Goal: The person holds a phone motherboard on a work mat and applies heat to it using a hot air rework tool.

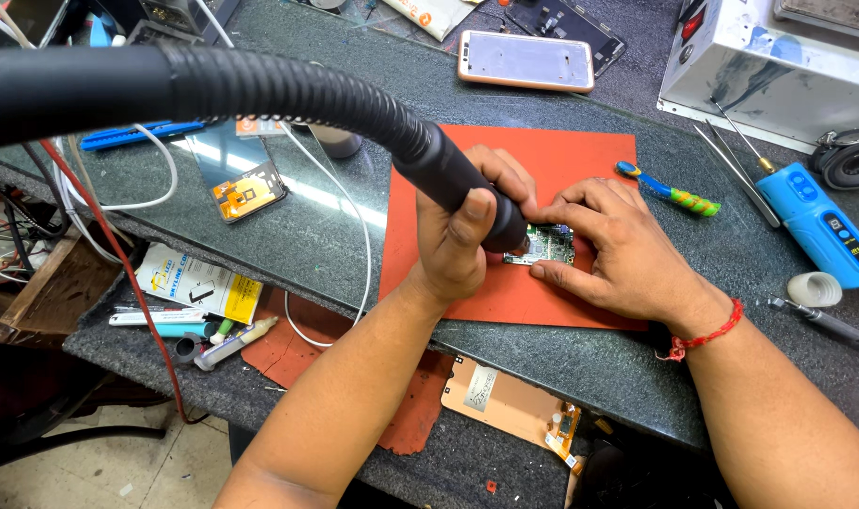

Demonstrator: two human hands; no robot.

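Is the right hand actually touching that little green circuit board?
Touching: the head view shows the right hand with fingertips pressed on the edges of the green circuit board.

Circuit board (548,245) lies on the mat (580,155); toothbrush (670,191) right, phone (526,60) behind.
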